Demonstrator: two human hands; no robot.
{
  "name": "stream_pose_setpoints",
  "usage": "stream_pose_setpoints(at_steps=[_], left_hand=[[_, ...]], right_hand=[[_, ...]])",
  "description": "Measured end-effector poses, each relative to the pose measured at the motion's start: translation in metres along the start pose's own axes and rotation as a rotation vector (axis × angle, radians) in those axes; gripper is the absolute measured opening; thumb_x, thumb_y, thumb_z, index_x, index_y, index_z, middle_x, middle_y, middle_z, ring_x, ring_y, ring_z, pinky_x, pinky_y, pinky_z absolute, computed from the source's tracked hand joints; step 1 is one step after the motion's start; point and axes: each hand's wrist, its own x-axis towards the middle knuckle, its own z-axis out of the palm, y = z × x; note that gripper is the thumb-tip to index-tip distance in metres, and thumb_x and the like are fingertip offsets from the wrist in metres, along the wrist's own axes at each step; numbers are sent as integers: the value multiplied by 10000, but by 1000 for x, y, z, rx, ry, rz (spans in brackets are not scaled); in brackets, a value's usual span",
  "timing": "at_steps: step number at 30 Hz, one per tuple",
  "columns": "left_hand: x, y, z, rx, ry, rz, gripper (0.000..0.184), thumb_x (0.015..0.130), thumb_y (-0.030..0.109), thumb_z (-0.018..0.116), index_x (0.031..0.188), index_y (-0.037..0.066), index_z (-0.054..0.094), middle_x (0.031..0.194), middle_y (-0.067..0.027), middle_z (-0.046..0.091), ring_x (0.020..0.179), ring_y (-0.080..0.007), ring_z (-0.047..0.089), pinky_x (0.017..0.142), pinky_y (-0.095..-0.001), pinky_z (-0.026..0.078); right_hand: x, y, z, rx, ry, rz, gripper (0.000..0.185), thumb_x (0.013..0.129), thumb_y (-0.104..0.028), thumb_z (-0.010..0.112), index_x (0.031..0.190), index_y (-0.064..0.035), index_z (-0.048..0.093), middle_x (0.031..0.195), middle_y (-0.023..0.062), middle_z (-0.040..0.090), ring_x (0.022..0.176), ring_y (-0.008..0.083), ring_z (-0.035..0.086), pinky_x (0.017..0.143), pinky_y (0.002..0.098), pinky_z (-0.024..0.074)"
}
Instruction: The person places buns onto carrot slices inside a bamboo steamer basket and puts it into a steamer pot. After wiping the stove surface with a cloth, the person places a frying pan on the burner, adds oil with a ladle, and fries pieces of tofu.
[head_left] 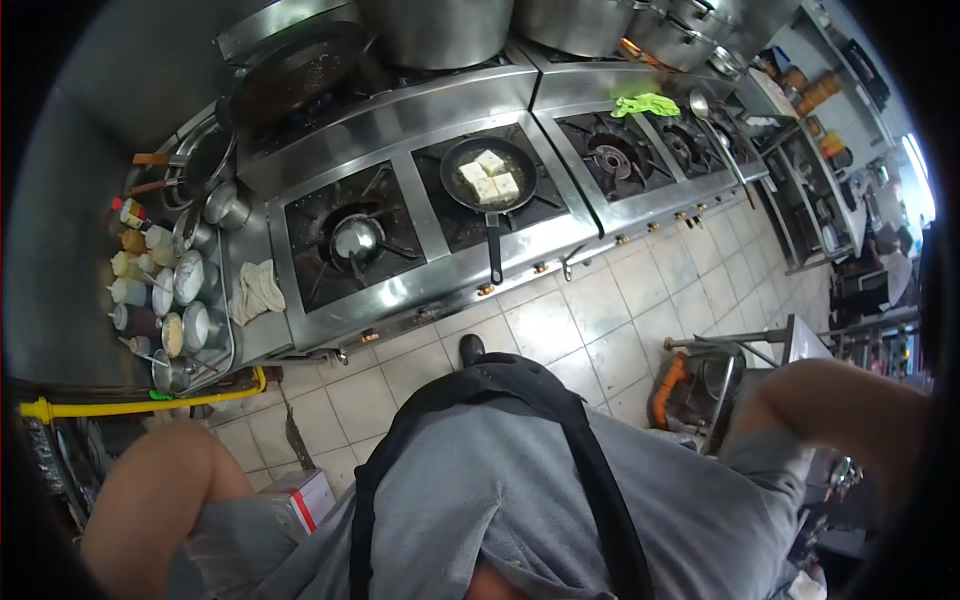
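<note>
Neither of my hands shows; only my bent arms are in view at the lower left and lower right. In front of me, a black frying pan (515, 199) sits on a burner, its handle pointing toward me. Several pale square pieces (477, 182) lie in it, in a shiny liquid. On the burner to its left rests a small round metal vessel (357, 238). A folded cloth (257, 291) lies at the stove's left end.
Squeeze bottles and metal tubs (188, 276) crowd the left shelf. Large pots (437, 30) stand behind. On the right are a green cloth (646, 104), a long ladle (722, 145) and a metal rack. A yellow pipe (150, 406) runs low at left.
</note>
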Motion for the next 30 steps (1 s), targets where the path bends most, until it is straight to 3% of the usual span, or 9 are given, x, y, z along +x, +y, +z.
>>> stream_pose_setpoints(at_steps=[5,8,10,15,17,23,27,28,30], left_hand=[[-114,52,-23,223,113,-865,370,981,364,440,1074,42,596,1017,-88,612,890,-188,589,871,-345,460],[-224,108,27,61,-567,-1634,254,907,76,584,1144,-2,631,1084,-53,654,958,-147,622,844,-273,498],[-286,152,42,-245,-645,-2194,276,895,78,641,1161,4,627,1048,-39,663,972,-129,595,836,-283,486],[-393,264,2,-240,-1374,-2172,374,866,243,679,1180,46,628,982,-129,708,899,-262,675,788,-371,532],[-424,305,-19,-235,-1590,-2164,395,866,304,667,1169,53,633,983,-138,711,911,-293,680,805,-385,530],[-442,376,-65,-380,-1912,-2298,424,849,359,646,1151,60,650,1014,-140,716,978,-315,676,842,-403,527],[-456,427,-85,-327,-1699,-2508,423,837,366,663,1119,50,668,1001,-176,709,964,-325,680,836,-395,530],[-456,431,-86,-312,-1685,-2556,422,837,363,666,1116,47,668,1002,-179,708,963,-326,680,838,-390,529],[-457,439,-90,-303,-1683,-2597,421,837,360,669,1114,43,669,1003,-183,706,962,-326,680,839,-384,528]], right_hand=[[-202,30,101,-277,81,1521,292,956,-169,571,1130,51,650,1046,117,678,882,205,676,812,296,540],[-354,2,166,34,-252,1892,286,952,-185,604,1182,-22,654,969,75,698,856,127,658,754,280,513],[-422,-35,217,241,-318,2120,358,926,-230,620,1207,-8,631,932,75,706,804,137,658,736,283,511],[-448,-90,313,734,-6,2646,378,935,-275,590,1183,9,580,1027,111,668,788,193,664,655,317,516],[-444,-93,336,967,364,2748,235,948,-230,559,1053,-20,576,880,80,642,663,181,624,539,307,485],[-451,-93,340,612,158,2707,142,942,-186,569,980,-52,544,669,1,492,451,94,425,379,276,319],[-520,-103,334,206,-375,2319,238,955,-261,567,905,-29,580,662,2,513,524,85,425,457,281,336],[-503,-91,327,162,-553,2380,377,923,-302,591,1022,60,623,825,196,664,795,306,626,759,412,471],[-478,-79,314,246,-562,2397,392,925,-324,591,1025,53,628,878,233,673,840,351,641,785,412,477]])
